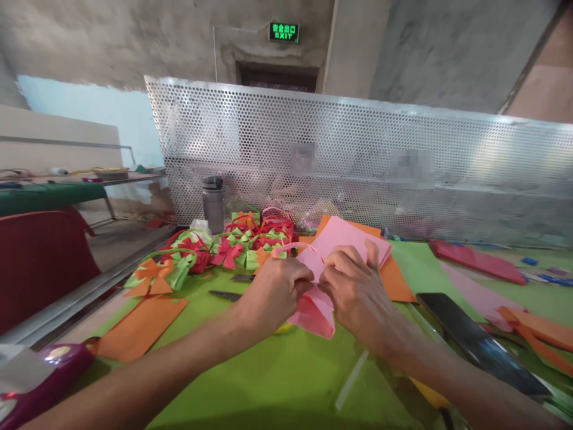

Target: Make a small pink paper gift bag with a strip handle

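Note:
Both hands meet over the middle of the green table (250, 382), on a pink folded piece (316, 313) of felt or paper with a thin pink strip looped at its top left. My left hand (275, 292) is closed, thumb and forefinger pinching its left edge. My right hand (353, 289) grips the same piece from the right with bent fingers. A flat pink sheet (338, 236) shows behind the hands; whether it joins the held piece I cannot tell. Dark scissor blades (226, 295) poke out by my left wrist.
Small red, green and orange bags with bows (228, 254) crowd the back left, before a grey bottle (213, 206). An orange piece (141, 327) and purple glue gun (49, 376) lie left. A black phone (474, 340) lies right. A perforated metal screen (358, 161) stands behind.

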`<state>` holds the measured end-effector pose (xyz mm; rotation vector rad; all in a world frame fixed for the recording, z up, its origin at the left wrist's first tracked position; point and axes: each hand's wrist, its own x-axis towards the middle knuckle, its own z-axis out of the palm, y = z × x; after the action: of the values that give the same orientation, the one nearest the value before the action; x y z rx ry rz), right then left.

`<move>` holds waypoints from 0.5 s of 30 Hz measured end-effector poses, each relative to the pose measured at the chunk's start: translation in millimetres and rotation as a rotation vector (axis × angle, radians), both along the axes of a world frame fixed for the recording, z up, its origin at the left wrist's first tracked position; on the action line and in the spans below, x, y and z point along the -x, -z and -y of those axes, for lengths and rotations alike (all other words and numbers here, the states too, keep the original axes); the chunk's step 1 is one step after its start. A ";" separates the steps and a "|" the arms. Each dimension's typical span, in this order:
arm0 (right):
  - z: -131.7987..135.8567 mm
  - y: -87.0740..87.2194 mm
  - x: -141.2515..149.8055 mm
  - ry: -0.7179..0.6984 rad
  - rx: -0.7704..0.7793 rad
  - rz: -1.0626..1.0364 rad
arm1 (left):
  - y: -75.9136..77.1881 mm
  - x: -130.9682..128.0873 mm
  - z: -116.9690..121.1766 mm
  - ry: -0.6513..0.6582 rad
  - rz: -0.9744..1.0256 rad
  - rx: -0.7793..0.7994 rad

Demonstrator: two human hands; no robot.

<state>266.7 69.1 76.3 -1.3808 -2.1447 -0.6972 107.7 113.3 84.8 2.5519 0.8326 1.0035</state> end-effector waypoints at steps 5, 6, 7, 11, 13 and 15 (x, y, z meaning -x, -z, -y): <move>2.7 -0.2 1.5 -0.039 -0.023 -0.034 | 3.4 -1.1 -0.8 0.053 0.048 -0.051; 3.2 -0.6 1.9 -0.042 -0.027 -0.044 | 4.2 -1.1 -1.2 0.057 0.055 -0.062; 3.6 -1.0 2.3 -0.044 -0.031 -0.052 | 4.8 -1.2 -1.4 0.060 0.062 -0.072; 4.2 -1.9 1.9 -0.031 -0.044 -0.058 | 4.3 -1.9 -0.5 0.053 0.075 -0.089; 3.9 -2.4 0.7 -0.024 -0.047 -0.063 | 2.6 -1.7 -0.5 0.065 0.083 -0.093; 3.6 -3.4 -0.5 -0.021 -0.048 -0.072 | 0.9 -0.8 -1.8 0.084 0.106 -0.095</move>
<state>267.3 65.5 79.6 -1.3367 -2.0696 -0.6766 108.5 115.0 83.8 2.5619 0.6586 1.1661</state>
